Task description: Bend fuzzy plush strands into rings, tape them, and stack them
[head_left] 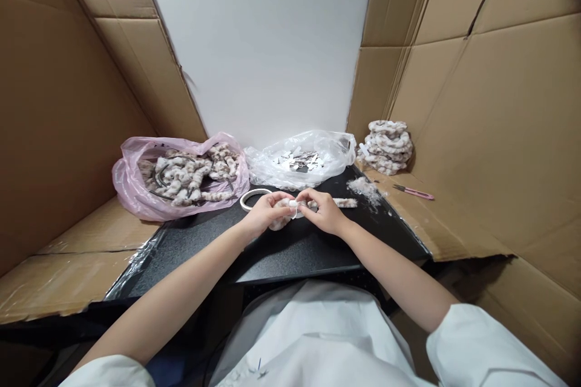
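Note:
Over the middle of the black table [290,251], my left hand [265,213] and my right hand [323,210] meet on a fuzzy beige-and-white headband [282,221]. Both pinch it, with a small white piece [293,208] between the fingertips. The band's fluffy end [345,202] sticks out to the right of my right hand. A white tape roll [252,198] lies just behind my left hand.
A pink bag [136,190] of fuzzy headbands sits at the back left. A clear bag [299,160] of small silver parts is at the back centre. Finished fuzzy bands [389,145] are stacked at right, near pink scissors [414,192] and loose fluff [367,188]. Cardboard walls [499,121] enclose both sides.

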